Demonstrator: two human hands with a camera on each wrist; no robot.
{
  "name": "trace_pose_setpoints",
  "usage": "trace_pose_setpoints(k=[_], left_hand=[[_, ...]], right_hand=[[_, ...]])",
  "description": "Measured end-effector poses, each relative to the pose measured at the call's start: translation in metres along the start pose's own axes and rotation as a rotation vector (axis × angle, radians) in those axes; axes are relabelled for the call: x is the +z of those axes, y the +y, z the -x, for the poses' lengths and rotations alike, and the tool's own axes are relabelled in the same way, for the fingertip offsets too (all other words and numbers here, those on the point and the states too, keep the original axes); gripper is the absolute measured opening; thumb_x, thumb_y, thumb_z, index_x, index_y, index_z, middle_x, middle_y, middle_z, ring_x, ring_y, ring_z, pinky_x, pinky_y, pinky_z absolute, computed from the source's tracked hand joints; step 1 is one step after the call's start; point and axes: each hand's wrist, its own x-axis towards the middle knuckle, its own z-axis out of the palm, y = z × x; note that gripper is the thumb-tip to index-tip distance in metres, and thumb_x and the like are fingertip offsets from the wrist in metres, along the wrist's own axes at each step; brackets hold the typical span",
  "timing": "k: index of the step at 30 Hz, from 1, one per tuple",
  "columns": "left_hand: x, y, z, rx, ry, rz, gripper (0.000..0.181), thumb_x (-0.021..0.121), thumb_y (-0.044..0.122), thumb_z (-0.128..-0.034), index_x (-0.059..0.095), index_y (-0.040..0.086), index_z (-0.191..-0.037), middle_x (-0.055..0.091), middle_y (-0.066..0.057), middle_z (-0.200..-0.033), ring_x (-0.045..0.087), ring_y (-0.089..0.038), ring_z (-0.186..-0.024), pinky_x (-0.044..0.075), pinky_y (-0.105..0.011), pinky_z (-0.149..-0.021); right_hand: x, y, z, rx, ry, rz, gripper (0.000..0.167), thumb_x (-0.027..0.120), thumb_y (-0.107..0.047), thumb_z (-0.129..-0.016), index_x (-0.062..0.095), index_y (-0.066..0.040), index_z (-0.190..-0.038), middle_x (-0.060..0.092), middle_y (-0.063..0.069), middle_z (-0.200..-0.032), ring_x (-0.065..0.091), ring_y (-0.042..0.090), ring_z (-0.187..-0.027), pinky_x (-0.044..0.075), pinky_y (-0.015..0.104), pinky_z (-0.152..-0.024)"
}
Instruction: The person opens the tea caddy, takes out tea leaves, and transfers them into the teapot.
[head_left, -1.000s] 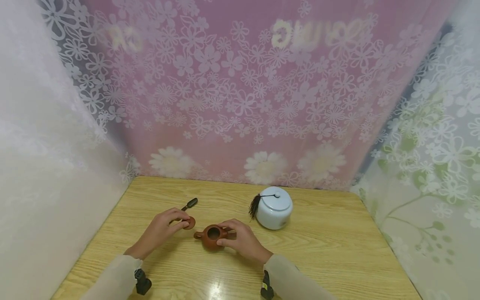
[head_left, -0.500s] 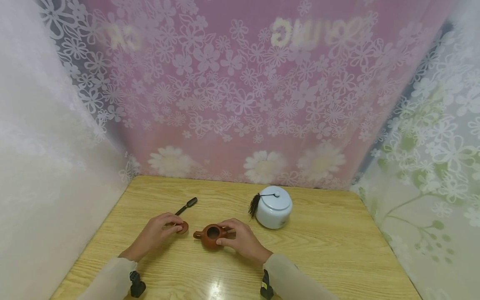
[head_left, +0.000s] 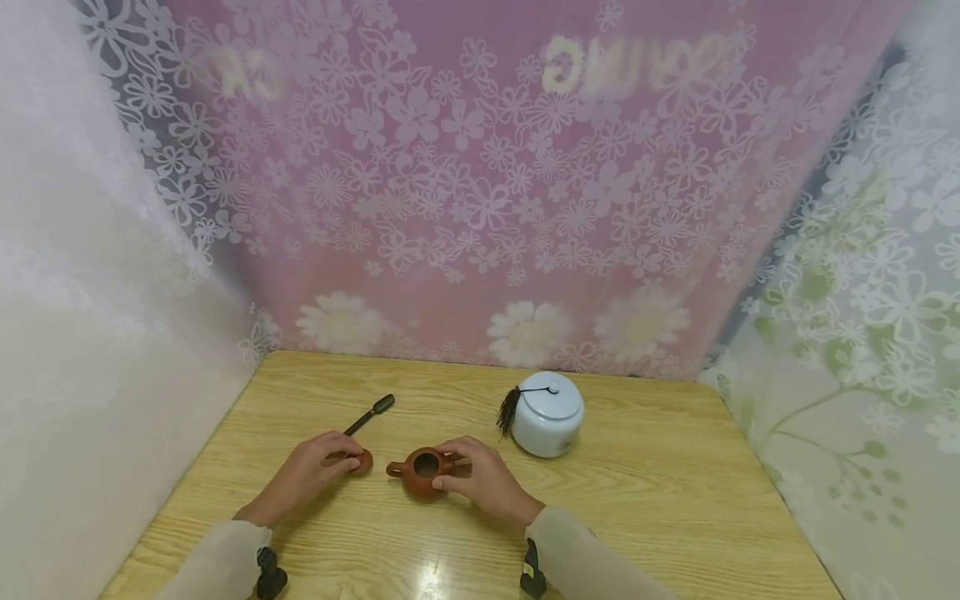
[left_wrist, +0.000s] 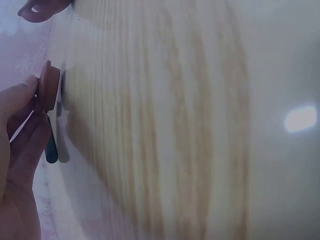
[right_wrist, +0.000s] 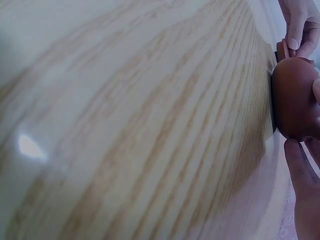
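My left hand [head_left: 303, 473] pinches a small reddish-brown teapot lid [head_left: 365, 462] by its top, between thumb and fingers. In the left wrist view the lid [left_wrist: 48, 87] is very near the tabletop, with a thin dark shadow beside it; whether it touches is hard to tell. To its right stands the lidless clay teapot [head_left: 420, 483], its dark round mouth facing up and its loop handle pointing left. My right hand [head_left: 486, 485] holds the teapot at its right side, thumb near the rim, hiding much of the spout.
A dark slim scoop [head_left: 383, 405] lies slantwise beyond the left hand, its near end hidden. At the back right stands a pale lidded jar [head_left: 551, 427] with a black tassel [head_left: 509, 412]. Patterned curtains [head_left: 480, 208] enclose the wooden table [head_left: 645, 483].
My left hand has moved left and toward me with the lid, away from the teapot, uncovering more of the scoop. The right hand and teapot have stayed put.
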Motion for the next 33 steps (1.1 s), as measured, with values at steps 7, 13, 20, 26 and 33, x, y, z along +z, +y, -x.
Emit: trace_pose_setpoints(k=[7,13,20,26,33], left_hand=[[0.001,-0.004,0.001,-0.029,-0.017,-0.025,0.016,0.082,0.018,-0.0979,0.082,0.022,-0.114,0.076,0.010,-0.114,0.074,-0.019,-0.107,0.064,-0.039,-0.092],[-0.001,0.001,0.002,-0.026,-0.009,-0.015,0.016,0.083,0.018,-0.0975,0.082,0.022,-0.113,0.077,0.009,-0.115,0.075,-0.021,-0.108,0.063,-0.043,-0.094],[-0.001,0.002,0.003,-0.027,-0.006,-0.004,0.017,0.083,0.018,-0.0973,0.082,0.021,-0.114,0.076,0.009,-0.115,0.075,-0.021,-0.108,0.063,-0.045,-0.095],[-0.002,0.003,0.003,-0.036,-0.021,0.014,0.016,0.082,0.017,-0.0986,0.082,0.020,-0.115,0.076,0.006,-0.117,0.075,-0.022,-0.108,0.065,-0.039,-0.091],[-0.007,0.007,-0.002,-0.063,-0.032,0.060,0.017,0.081,0.020,-0.1005,0.081,0.020,-0.117,0.075,0.009,-0.117,0.074,-0.018,-0.108,0.064,-0.034,-0.090]], right_hand=[[0.000,0.001,0.000,-0.013,-0.003,-0.002,0.050,0.086,-0.027,-0.097,0.071,-0.012,-0.141,0.070,0.009,-0.132,0.071,0.029,-0.119,0.062,0.030,-0.100],[0.000,0.004,-0.001,-0.031,-0.003,0.006,0.049,0.085,-0.028,-0.097,0.071,-0.013,-0.142,0.069,0.006,-0.132,0.071,0.027,-0.120,0.062,0.028,-0.100],[0.001,0.003,0.000,-0.025,-0.006,0.008,0.049,0.085,-0.028,-0.098,0.070,-0.013,-0.142,0.069,0.010,-0.133,0.071,0.027,-0.120,0.061,0.028,-0.100],[0.001,0.001,0.001,-0.027,-0.005,0.009,0.049,0.084,-0.027,-0.099,0.070,-0.011,-0.142,0.069,0.011,-0.133,0.070,0.026,-0.120,0.061,0.027,-0.101],[-0.008,-0.007,0.002,-0.017,0.017,0.004,0.054,0.082,-0.029,-0.101,0.066,-0.005,-0.146,0.066,0.012,-0.142,0.068,0.036,-0.128,0.061,0.031,-0.103]])
